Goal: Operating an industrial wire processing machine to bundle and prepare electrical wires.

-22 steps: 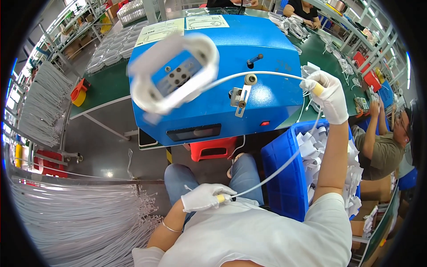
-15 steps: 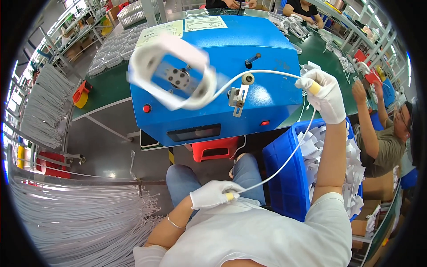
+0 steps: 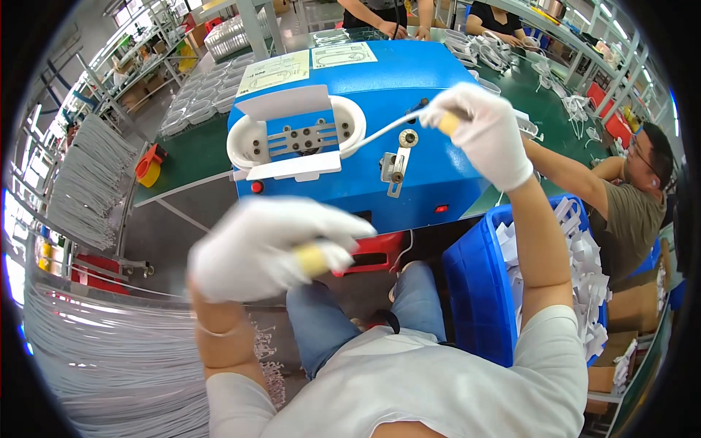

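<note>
A blue winding machine (image 3: 416,73) stands on the bench before me. Around its slotted metal former (image 3: 303,137) lies an oval coil of white cable (image 3: 352,120), with a white card flap (image 3: 285,102) above and another card flap (image 3: 296,166) below. From the coil a length of white cable (image 3: 387,132) runs up to my right hand (image 3: 482,135), gloved in white and closed on it. My left hand (image 3: 277,248), also gloved, is in front of the machine's lower left and smeared by motion; its grip is unclear. Yellow covers show on a digit of each hand.
At my right is a blue bin (image 3: 475,285) of white card pieces (image 3: 584,255). Bundled white cables (image 3: 131,358) hang at my left. A tape dispenser (image 3: 148,169) and clear trays (image 3: 193,106) sit on the green bench (image 3: 186,157). A co-worker (image 3: 628,190) reaches in from the right.
The blurred, turning coil is now still. My left hand has risen from my lap toward the machine, away from the cable's lower length. My right hand has moved left, nearer the coil.
</note>
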